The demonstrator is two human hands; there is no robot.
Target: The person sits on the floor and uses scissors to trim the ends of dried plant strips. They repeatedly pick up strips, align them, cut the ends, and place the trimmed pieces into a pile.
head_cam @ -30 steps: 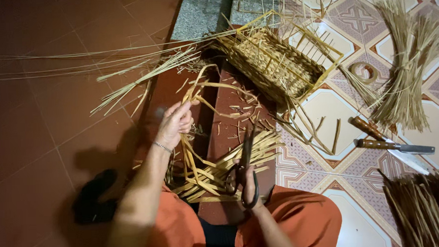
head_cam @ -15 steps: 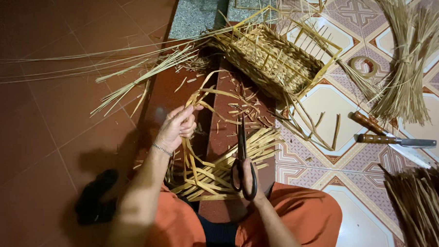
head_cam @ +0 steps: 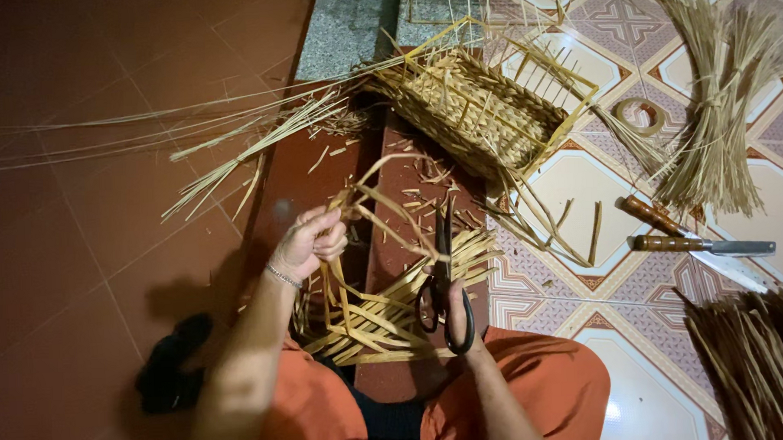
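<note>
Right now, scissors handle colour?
Black loops on the scissors, in the right hand; head view.

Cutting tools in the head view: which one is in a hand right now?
The black-handled scissors, gripped by the right hand over the woven strips. The two wooden-handled knives lie untouched on the patterned tile floor to the right.

We see the strips [head_cam: 386, 311] on the floor [head_cam: 105, 213] before the lap, our left hand [head_cam: 310, 243] left of the scissors [head_cam: 444, 287] in our right hand [head_cam: 457, 313], the basket [head_cam: 474, 113] beyond, and the knives [head_cam: 687, 236] and bundle [head_cam: 718, 122] to the right.
</note>
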